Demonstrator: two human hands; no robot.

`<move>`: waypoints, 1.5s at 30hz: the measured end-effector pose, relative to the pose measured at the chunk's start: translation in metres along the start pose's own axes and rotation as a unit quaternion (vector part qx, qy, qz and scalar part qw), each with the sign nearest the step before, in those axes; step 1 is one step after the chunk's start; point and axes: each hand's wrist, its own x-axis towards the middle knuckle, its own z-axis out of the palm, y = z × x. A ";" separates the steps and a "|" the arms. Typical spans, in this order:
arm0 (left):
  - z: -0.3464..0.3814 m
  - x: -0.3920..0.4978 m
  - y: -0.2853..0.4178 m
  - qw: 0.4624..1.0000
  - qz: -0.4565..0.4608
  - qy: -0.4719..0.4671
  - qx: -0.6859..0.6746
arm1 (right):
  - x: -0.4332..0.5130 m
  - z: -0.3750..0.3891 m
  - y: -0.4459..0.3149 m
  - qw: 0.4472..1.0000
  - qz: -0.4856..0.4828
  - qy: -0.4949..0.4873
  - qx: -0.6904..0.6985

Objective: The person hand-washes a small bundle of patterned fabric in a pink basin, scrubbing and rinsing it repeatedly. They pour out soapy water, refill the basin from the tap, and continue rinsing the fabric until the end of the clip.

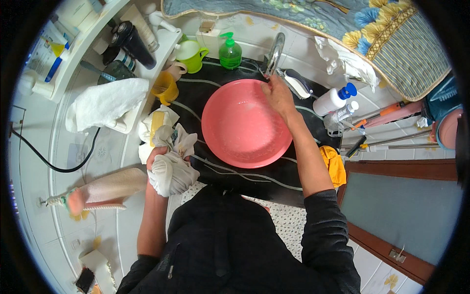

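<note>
Bunched, wrung-looking white cloth is gripped in my left hand, left of the basin and near the counter's front edge. My right hand reaches over the far right rim of a pink plastic basin. Its fingertips are at the base of the chrome faucet; whether they grip it is hidden. Cloudy, sudsy water lies in the basin. Just beyond the held cloth, a yellow bar of soap rests on more white cloth.
The basin stands on a black countertop. Behind it are a green pump bottle and a scrub brush. Left are a yellow cup and a crowded white shelf. Right are a white bottle and an orange cloth.
</note>
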 end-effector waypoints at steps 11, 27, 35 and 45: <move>-0.014 0.002 0.004 0.998 -0.048 0.035 -0.033 | -0.028 0.022 0.004 0.831 0.201 0.036 0.517; -0.034 0.001 0.009 0.996 -0.042 0.032 -0.073 | 0.044 0.099 0.056 0.388 0.424 0.034 0.817; -0.038 0.010 0.007 0.997 -0.036 0.016 -0.061 | 0.017 0.098 0.017 0.580 0.406 -0.051 0.704; -0.043 0.016 0.009 0.998 -0.036 0.038 -0.021 | -0.116 0.015 0.070 0.971 0.192 0.137 -0.035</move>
